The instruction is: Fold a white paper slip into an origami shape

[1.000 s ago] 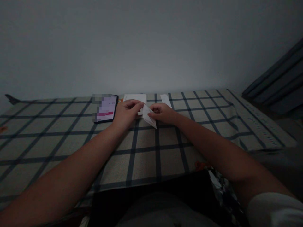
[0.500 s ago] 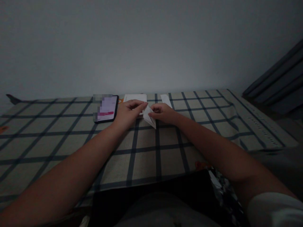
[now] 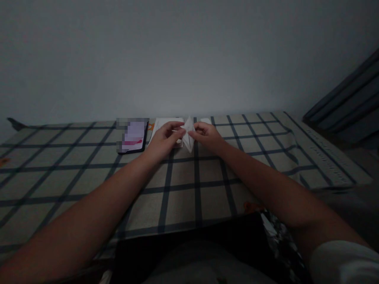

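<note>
A small white folded paper, pointed at top and bottom, stands upright between my two hands. My left hand pinches its left side between thumb and fingers. From the other side, my right hand grips the right edge with thumb and bent fingers. Behind the left hand lies a white sheet or booklet with an orange mark by its left edge, partly hidden by that hand. A strip of white paper shows just beyond the right hand, mostly covered by it.
A phone with a lit screen, partly pixelated, lies left of the hands. The checked tablecloth covers the table up to the grey wall. Dark curtain folds hang at the far right.
The folded paper has turned from a slanted position to upright, its points now at top and bottom. My right hand has shifted slightly upward, covering more of the strip behind it.
</note>
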`<state>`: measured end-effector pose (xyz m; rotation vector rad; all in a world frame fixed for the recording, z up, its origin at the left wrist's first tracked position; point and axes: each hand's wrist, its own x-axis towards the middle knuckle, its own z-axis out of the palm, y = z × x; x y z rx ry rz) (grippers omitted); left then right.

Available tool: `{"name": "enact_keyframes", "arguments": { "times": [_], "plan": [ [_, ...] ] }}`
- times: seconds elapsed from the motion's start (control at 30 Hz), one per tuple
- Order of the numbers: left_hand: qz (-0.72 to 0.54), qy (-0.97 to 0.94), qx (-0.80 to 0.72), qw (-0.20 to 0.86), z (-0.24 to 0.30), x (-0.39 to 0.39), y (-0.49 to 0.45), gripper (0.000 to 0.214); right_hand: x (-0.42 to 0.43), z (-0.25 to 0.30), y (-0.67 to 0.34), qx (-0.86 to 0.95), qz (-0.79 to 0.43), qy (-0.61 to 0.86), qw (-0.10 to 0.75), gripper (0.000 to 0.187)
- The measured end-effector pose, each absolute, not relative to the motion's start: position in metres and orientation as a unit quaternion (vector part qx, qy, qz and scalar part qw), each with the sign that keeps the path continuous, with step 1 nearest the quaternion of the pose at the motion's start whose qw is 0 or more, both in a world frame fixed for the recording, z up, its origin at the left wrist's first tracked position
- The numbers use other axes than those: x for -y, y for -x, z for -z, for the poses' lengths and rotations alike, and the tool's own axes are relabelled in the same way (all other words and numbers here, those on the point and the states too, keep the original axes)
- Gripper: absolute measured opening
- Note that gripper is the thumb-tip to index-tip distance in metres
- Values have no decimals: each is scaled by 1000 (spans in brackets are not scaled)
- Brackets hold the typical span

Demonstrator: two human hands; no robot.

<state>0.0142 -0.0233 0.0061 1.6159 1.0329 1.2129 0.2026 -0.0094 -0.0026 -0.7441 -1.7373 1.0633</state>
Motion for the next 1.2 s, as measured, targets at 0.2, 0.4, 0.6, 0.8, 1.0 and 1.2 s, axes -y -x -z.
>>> {"name": "enact_keyframes", "arguments": {
  "times": [0.2, 0.4, 0.6, 0.8, 1.0, 1.2],
  "plan": [
    [-481, -633, -383, 471, -5, 24, -16, 40, 9, 4, -203, 692, -439, 308, 484, 34],
    [-488, -625, -392, 466, -11, 28, -15, 38, 11, 5, -202, 692, -475, 284, 464, 35],
    [-491, -602, -424, 465, -14, 31, -17, 38, 10, 4, -202, 690, -473, 298, 460, 33],
    [-481, -587, -447, 473, -17, 34, -18, 41, 9, 3, -203, 696, -450, 318, 459, 30],
    [-488, -580, -442, 480, -15, 31, -17, 36, 7, 4, -203, 680, -472, 290, 480, 31],
    [-491, -582, -441, 475, -13, 31, -16, 34, 7, 5, -204, 687, -458, 303, 476, 33]
  ]
}}
